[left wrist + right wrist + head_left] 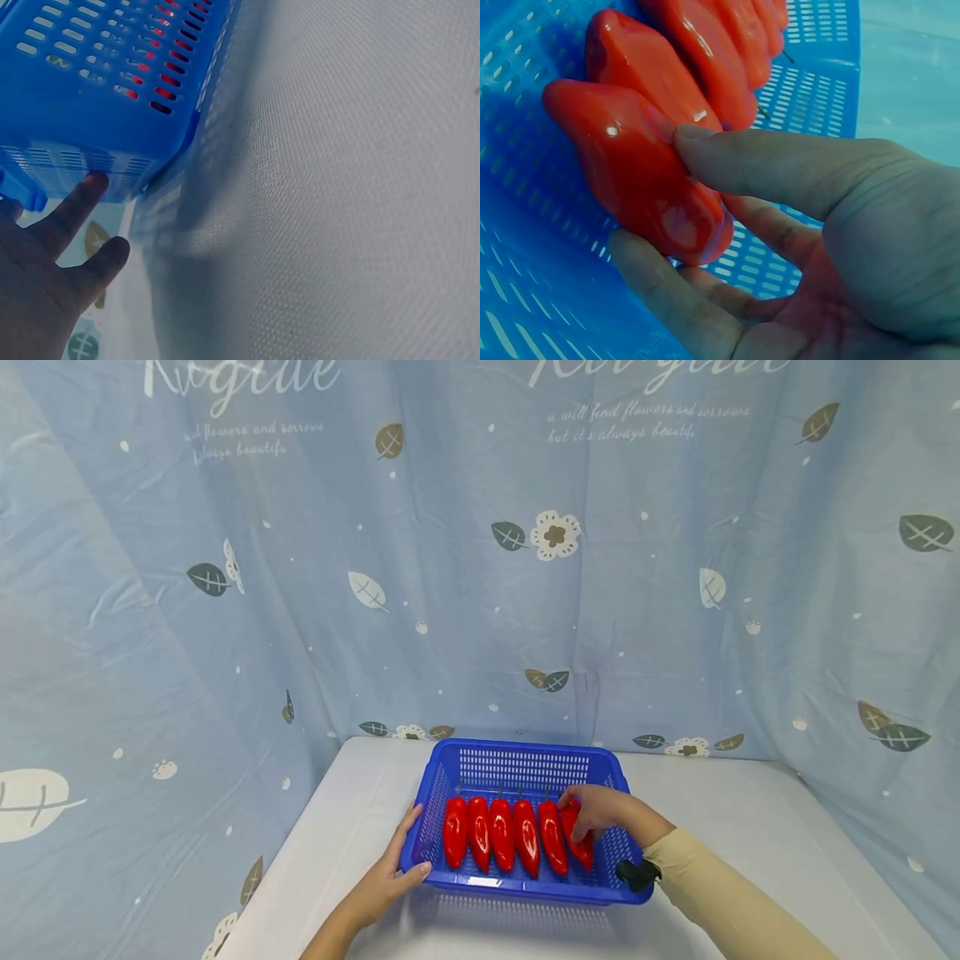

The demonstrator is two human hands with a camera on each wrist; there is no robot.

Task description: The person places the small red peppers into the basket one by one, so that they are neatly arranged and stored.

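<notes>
A blue plastic basket holds several glossy red chili peppers, lying side by side in a row with their stems toward the back. My right hand is inside the basket at the right end of the row. Its thumb and fingers pinch the rightmost red chili pepper, which rests against its neighbour. My left hand is at the basket's left front corner. In the left wrist view its fairly straight, spread fingers touch the outside of the slotted wall.
Under the basket is a white table. A blue curtain with leaves and flowers hangs behind and along the sides. A dark strap-like piece lies by my right wrist, over the basket's right front corner.
</notes>
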